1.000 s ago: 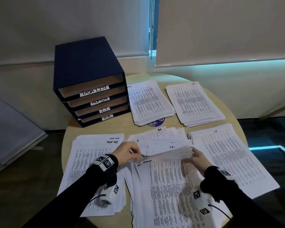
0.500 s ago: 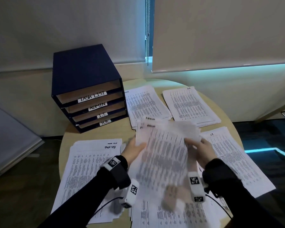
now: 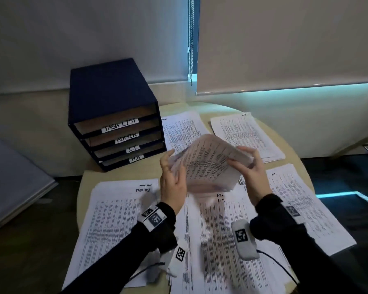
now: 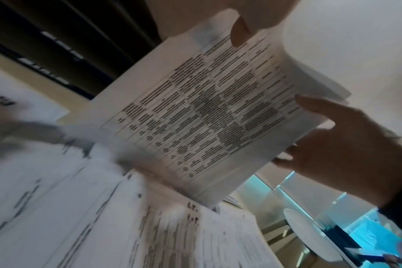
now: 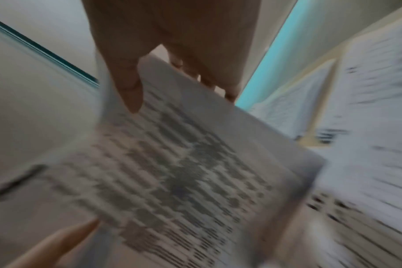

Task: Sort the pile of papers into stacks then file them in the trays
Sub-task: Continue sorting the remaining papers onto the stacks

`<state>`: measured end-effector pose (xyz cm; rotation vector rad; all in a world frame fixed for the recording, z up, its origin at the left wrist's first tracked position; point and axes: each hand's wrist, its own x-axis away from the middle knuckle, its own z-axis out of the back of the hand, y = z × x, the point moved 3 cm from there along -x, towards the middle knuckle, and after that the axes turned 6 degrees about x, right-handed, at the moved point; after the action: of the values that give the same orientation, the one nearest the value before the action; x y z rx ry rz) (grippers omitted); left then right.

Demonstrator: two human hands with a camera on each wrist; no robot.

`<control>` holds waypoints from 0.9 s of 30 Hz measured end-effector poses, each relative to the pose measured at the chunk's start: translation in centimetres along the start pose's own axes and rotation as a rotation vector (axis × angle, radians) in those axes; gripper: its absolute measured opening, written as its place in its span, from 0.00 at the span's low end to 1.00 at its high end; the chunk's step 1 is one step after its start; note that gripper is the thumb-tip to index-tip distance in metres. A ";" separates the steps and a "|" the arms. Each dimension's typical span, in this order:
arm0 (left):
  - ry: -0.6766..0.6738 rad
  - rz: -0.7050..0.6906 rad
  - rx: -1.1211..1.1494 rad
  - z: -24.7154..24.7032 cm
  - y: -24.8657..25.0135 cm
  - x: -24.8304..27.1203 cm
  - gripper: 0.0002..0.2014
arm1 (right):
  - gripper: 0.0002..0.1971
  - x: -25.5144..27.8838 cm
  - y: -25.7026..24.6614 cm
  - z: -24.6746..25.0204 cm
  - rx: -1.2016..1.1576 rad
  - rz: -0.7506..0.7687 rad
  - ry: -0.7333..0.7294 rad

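Both hands hold a bundle of printed papers [image 3: 208, 164] in the air above the table, tilted and bowed. My left hand [image 3: 172, 166] grips its left edge, thumb on the front. My right hand [image 3: 245, 164] grips the right edge. The left wrist view shows the bundle [image 4: 207, 112] with the left thumb on its upper edge and the right hand [image 4: 333, 137] on the other side. In the blurred right wrist view, the right thumb presses on the sheet [image 5: 172, 172]. A dark blue tray unit [image 3: 115, 98] labelled TASK LIST, ADMIN, I.T. and H.R. stands at the back left.
On the round table [image 3: 219, 109] lie a stack headed Task List [image 3: 115, 219] at the left, a loose central pile [image 3: 217, 240], an I.T. stack [image 3: 302, 204] at the right and two stacks [image 3: 183, 132] [image 3: 246, 134] at the back. Blinds hang behind.
The bundle has come up off the central pile, moved up and toward the back, and turned from flat to tilted. Both hands rose with it.
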<state>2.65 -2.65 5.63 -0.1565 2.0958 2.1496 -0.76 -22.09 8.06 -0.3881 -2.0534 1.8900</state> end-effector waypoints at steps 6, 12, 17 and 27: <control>0.062 0.287 0.149 0.3 -1.9 -2.2 0.33 | 0.23 -2.1 3.7 -0.4 -0.032 -0.178 0.092; 0.058 0.525 0.185 0.1 -5.7 -3.4 0.45 | 0.15 -2.7 6.4 -1.7 0.057 -0.314 0.029; 0.125 0.674 0.185 0.2 -9.9 -3.5 0.51 | 0.13 -3.5 8.3 -1.7 0.042 -0.346 0.099; 0.106 0.715 0.051 -0.8 -9.9 -3.4 0.26 | 0.15 -4.7 11.1 -2.7 0.111 -0.433 0.056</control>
<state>7.67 -3.35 -3.59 0.5854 2.5380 2.4670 4.41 -20.63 -3.04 0.0322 -1.8059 1.6940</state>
